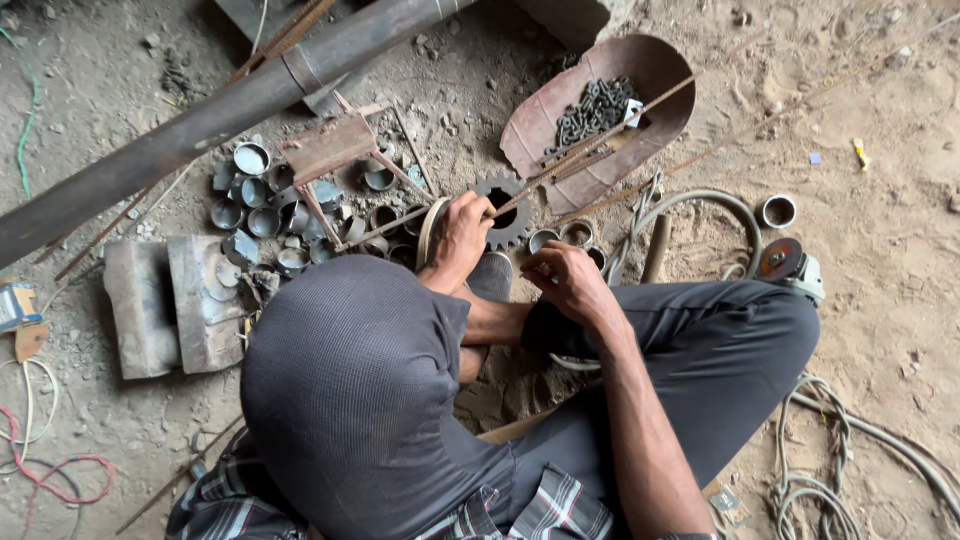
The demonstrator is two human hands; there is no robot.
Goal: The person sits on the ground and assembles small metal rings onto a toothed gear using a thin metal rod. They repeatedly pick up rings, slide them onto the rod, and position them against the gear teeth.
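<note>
The person sat cross-legged on the dirt floor (880,250), knees spread. The left hand (462,232) was closed around a thin rusty rod (590,145), its fingers (478,207) wrapped over the rod's near end just beside a dark toothed sprocket (503,212) that lay flat on the ground; the rod seemed to pass over the sprocket's hole, though the hand hid the contact. The right hand (568,280) hovered low, fingers curled narrow, close to two short metal ring sections (560,237); whether it pinched anything could not be told. The rod ran up across a rusty curved tray (660,70) holding a pile of chain (597,108). More cut pipe rings (262,205) lay scattered left of the hands, near two flat stone blocks (165,305). An angle grinder (785,265) rested by the right knee.
</note>
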